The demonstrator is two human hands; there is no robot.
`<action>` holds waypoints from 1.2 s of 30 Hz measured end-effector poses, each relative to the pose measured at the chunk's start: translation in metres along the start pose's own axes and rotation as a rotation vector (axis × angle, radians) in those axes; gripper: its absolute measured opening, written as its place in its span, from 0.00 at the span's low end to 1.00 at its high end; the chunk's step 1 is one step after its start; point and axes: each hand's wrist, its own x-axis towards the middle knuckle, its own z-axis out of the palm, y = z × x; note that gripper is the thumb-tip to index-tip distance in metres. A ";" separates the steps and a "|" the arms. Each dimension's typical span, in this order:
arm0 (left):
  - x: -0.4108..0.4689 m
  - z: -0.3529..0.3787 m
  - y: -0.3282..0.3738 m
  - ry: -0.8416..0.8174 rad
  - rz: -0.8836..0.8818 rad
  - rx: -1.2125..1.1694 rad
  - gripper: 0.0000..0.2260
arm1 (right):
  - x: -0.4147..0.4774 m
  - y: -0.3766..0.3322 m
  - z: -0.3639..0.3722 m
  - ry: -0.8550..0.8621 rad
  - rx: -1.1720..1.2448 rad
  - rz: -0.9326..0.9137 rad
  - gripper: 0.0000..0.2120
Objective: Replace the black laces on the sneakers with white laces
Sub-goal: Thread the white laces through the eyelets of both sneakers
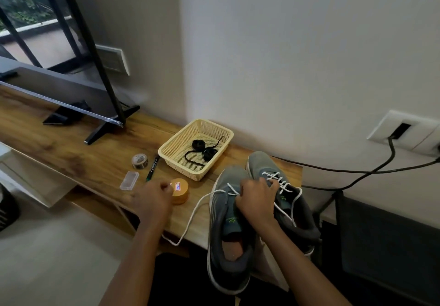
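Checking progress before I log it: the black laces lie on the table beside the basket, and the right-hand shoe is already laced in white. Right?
Not quite: in the head view the black laces lie inside the basket, not beside it. The right-hand shoe is already laced in white.

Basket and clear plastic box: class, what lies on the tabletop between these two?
In the head view, a tape roll and a black pen lie between the basket and the clear box.
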 end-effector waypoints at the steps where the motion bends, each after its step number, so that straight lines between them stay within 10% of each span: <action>1: -0.003 0.002 0.002 -0.003 0.028 -0.029 0.07 | 0.002 0.001 0.000 -0.005 0.004 0.013 0.06; 15: -0.034 -0.029 0.089 -0.210 0.243 -0.669 0.05 | -0.001 0.015 -0.068 0.105 1.252 0.164 0.07; 36: -0.070 -0.215 0.217 -0.051 0.708 -0.822 0.04 | -0.063 -0.020 -0.281 0.447 1.519 -0.126 0.03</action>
